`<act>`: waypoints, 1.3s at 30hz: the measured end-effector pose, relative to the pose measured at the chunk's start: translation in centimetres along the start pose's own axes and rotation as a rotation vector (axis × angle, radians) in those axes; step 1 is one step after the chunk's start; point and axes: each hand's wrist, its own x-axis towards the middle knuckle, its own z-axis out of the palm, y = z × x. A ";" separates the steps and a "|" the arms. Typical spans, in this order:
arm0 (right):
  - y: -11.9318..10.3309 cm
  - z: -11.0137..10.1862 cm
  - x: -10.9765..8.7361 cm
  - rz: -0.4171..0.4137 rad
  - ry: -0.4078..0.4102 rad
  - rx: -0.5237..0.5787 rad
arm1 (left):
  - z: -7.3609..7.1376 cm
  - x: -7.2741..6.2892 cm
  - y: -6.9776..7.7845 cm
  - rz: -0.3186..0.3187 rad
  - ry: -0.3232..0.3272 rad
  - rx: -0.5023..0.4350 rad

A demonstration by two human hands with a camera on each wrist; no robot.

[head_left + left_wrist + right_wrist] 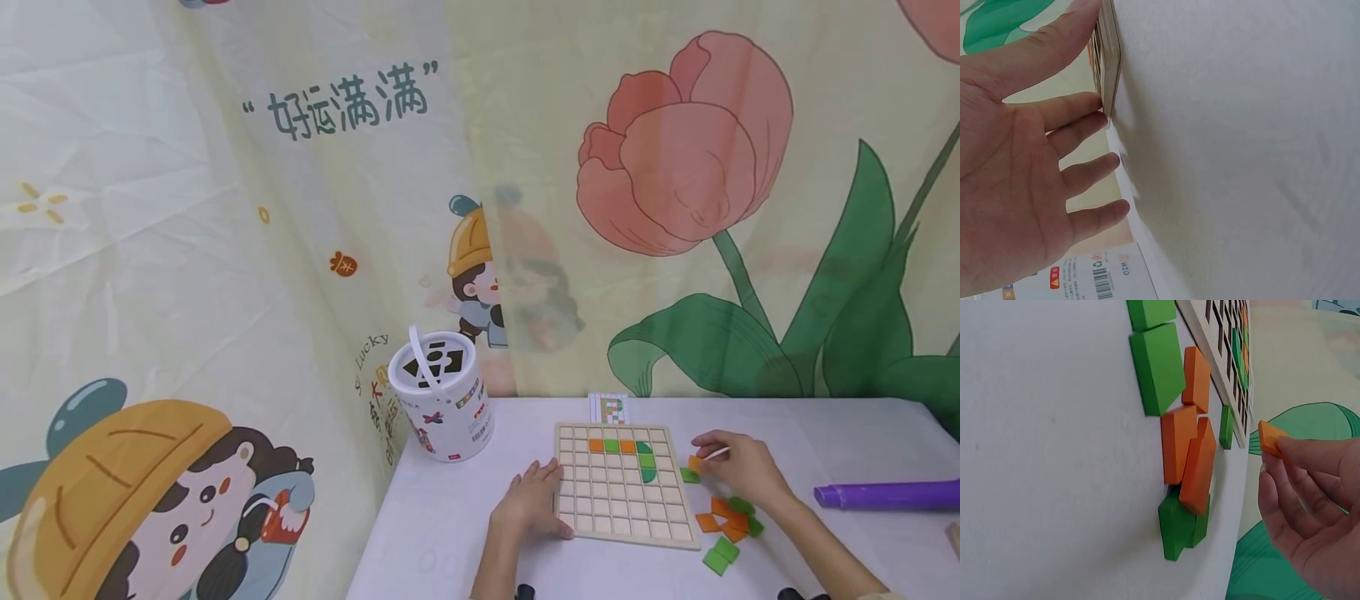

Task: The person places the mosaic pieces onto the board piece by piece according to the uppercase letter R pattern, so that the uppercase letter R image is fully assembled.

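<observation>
Orange tile (1269, 437), pinched in right hand (744, 467); partly covered

White table (416, 533) | bucket (453, 425) (handle raised) | gridded board (615, 506) | printed card (609, 408) | green and orange tiles (716, 562) | purple tube (885, 496)

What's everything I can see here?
Table: one, white, foreground.
Board: one, pale wood, on the table.
Placed tiles: six, orange/green, on board.
Loose tiles: several, orange/green, right of board.
Card: one, multicoloured, behind the board.
Bucket: one, white, left of board.
Cylinder: one, purple, far right.
Printed fabric: count unclear, cream, background.
Unclear objects: two, black, bottom edge.
Cut-off object: one, brownish, right edge.
Left hand: one, at board's left edge.
Right hand: one, pinching orange tile.
</observation>
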 end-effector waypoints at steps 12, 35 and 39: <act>-1.5 1.7 0.6 -0.012 -0.019 0.048 | 0.0 -0.3 0.1 0.007 -0.003 0.019; -3.1 3.9 1.4 0.036 -0.051 0.107 | 0.3 -0.3 -0.1 0.014 -0.023 0.026; -3.6 4.0 1.6 0.019 -0.039 0.111 | 0.1 -0.2 0.1 0.014 -0.018 0.026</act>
